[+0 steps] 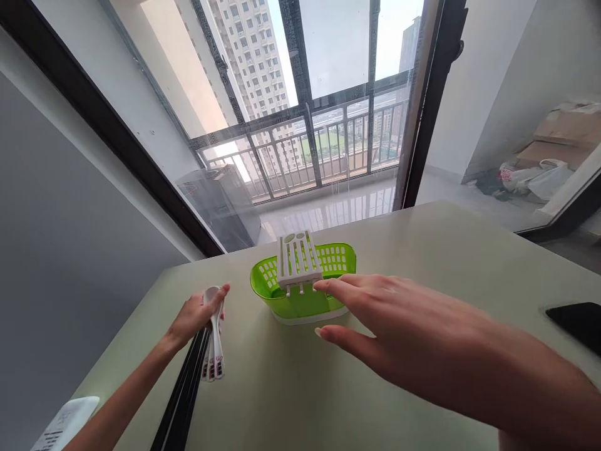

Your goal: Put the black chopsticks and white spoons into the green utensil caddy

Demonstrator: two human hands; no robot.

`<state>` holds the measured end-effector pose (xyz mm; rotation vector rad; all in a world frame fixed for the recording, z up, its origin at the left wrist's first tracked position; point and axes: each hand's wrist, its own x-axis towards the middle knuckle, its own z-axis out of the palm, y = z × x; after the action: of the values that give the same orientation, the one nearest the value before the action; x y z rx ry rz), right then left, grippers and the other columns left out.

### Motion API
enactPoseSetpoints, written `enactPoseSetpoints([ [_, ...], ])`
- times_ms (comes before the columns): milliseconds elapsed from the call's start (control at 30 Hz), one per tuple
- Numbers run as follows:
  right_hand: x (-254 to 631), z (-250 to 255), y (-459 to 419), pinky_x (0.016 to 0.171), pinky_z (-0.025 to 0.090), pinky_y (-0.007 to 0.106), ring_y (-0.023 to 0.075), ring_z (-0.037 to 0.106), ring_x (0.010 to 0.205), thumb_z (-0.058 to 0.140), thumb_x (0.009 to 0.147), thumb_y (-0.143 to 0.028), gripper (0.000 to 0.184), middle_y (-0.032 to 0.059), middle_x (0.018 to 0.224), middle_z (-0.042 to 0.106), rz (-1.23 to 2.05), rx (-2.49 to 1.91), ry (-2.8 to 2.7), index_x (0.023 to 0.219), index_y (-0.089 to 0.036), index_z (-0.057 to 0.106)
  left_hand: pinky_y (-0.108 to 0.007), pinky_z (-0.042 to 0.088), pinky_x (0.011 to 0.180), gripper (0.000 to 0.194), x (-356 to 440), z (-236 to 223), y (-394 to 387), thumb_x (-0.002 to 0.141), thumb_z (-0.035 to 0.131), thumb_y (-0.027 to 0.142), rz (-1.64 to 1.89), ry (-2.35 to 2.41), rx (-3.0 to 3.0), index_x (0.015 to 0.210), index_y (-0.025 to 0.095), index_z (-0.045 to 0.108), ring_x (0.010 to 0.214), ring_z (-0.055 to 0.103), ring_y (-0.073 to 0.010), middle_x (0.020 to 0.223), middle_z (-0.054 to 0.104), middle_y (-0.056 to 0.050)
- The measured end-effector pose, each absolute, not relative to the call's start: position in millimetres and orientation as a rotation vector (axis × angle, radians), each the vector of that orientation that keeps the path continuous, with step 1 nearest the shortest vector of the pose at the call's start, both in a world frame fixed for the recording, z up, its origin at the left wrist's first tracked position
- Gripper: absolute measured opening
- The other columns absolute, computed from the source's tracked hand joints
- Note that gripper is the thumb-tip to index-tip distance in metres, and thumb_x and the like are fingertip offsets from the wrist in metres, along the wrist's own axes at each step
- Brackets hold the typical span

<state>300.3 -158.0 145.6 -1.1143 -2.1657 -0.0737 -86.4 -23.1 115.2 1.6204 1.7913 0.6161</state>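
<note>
A green plastic cutlery holder (340, 258) with a white slotted insert (299, 258) stands on the pale table (422, 250). My right hand (375, 316) reaches toward it, fingers stretched out, the fingertips touching the white insert's front edge. My left hand (200, 313) is at the left, closed around a bundle of white spoons (215, 351) and black chopsticks (185, 394), which point back toward me.
A black phone (578, 322) lies at the table's right edge. A white labelled object (66, 426) sits at the lower left corner. Beyond the table is a large window with a balcony railing (328, 144); boxes and bags (539, 169) lie on the floor at right.
</note>
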Motion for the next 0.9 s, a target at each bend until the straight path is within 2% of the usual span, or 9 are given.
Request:
enactPoseSetpoints([
  [133,300,148,-158,0.105,0.055,0.032,0.0182,0.069,0.12,0.056,0.106,-0.04,0.038,0.0045,0.135,0.071,-0.075,-1.103,-2.148,0.14,-0.024,0.059,-0.026,0.041,0.04,0.057,-90,102,-43,0.086,0.051,0.078,0.18,1.881,1.904,0.074,0.023,0.058,0.038,0.059,-0.0185,0.057,0.066,0.001],
  [233,300,151,-158,0.106,0.054,0.031,0.0174,0.068,0.122,0.058,0.105,-0.038,0.039,0.0025,0.134,0.071,-0.046,-1.094,-2.16,0.142,-0.025,0.057,-0.026,0.039,0.045,0.054,-89,96,-51,0.089,0.045,0.075,0.048,1.928,1.98,0.076,0.024,0.058,0.041,0.061,-0.0196,0.056,0.065,0.001],
  [333,301,151,-159,0.104,0.055,0.032,0.0177,0.069,0.12,0.058,0.105,-0.038,0.039,0.0028,0.133,0.071,-0.056,-1.076,-2.164,0.142,-0.025,0.057,-0.026,0.039,0.051,0.053,-88,94,-54,0.091,0.044,0.072,-0.03,1.957,2.125,0.07,0.024,0.054,0.05,0.065,-0.0208,0.057,0.063,0.0],
  [500,301,149,-160,0.105,0.055,0.034,0.0187,0.069,0.119,0.058,0.105,-0.038,0.038,0.0029,0.132,0.072,-0.052,-1.066,-2.164,0.141,-0.025,0.058,-0.026,0.039,0.051,0.056,-88,95,-55,0.095,0.036,0.071,-0.186,1.981,2.054,0.073,0.024,0.056,0.043,0.063,-0.02,0.054,0.063,0.0],
  [667,299,150,-160,0.103,0.056,0.034,0.0191,0.071,0.116,0.057,0.106,-0.037,0.042,0.0042,0.132,0.072,-0.059,-1.079,-2.147,0.146,-0.025,0.053,-0.029,0.045,0.06,0.054,-90,92,-55,0.098,0.036,0.068,-0.384,2.047,2.187,0.078,0.024,0.062,0.064,0.072,-0.0269,0.067,0.071,-0.007],
  [800,300,150,-159,0.098,0.059,0.034,0.0203,0.071,0.116,0.057,0.105,-0.04,0.044,0.0058,0.134,0.071,-0.061,-1.104,-2.159,0.147,-0.025,0.052,-0.037,0.051,0.072,0.054,-93,85,-54,0.099,0.036,0.066,-0.573,2.128,2.264,0.094,0.022,0.068,0.089,0.075,-0.0371,0.085,0.076,-0.016],
  [900,300,149,-159,0.098,0.059,0.035,0.0217,0.072,0.116,0.057,0.105,-0.04,0.041,0.0069,0.135,0.071,-0.069,-1.101,-2.149,0.143,-0.025,0.056,-0.043,0.052,0.079,0.058,-96,83,-54,0.097,0.037,0.069,-0.609,2.134,2.275,0.101,0.021,0.07,0.095,0.075,-0.0416,0.092,0.077,-0.021],
])
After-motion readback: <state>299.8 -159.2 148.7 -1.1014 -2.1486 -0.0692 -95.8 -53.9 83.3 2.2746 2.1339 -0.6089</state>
